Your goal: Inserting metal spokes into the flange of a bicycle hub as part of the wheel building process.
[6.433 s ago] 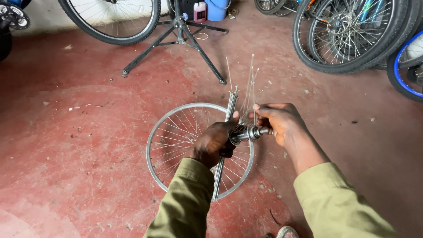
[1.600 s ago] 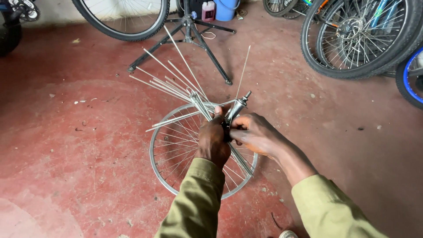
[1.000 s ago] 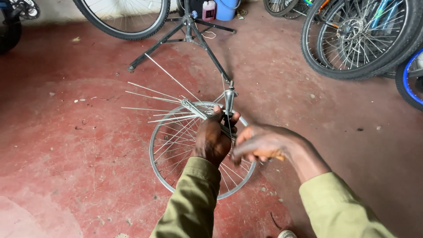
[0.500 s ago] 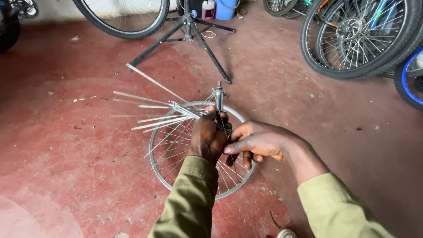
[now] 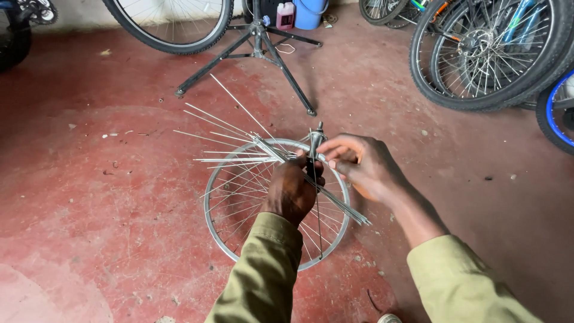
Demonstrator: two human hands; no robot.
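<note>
My left hand (image 5: pixel 293 188) grips a metal wheel hub (image 5: pixel 315 141) with its axle pointing up, together with a bundle of loose silver spokes (image 5: pixel 233 140) that fan out to the left. My right hand (image 5: pixel 362 166) is beside the hub on its right, fingers curled near the axle and pinching at the spokes. Several spoke ends (image 5: pixel 344 209) stick out lower right, under my right wrist. Below both hands a bare silver wheel rim (image 5: pixel 218 239) lies flat on the red floor, a few spokes still in it. Both sleeves are olive green.
A black repair stand (image 5: pixel 257 45) spreads its legs just beyond the rim. A bicycle wheel (image 5: pixel 170 27) stands at the top left, more tyred wheels (image 5: pixel 490 54) lean at the top right, and a blue-rimmed wheel (image 5: pixel 559 107) at the right edge. A pink bottle (image 5: pixel 285 15) and blue bucket (image 5: pixel 310 12) sit behind.
The hub has turned in my hands and the spoke bundle has swung, now fanning left and upward. My right hand has shifted from below the hub up to its right side.
</note>
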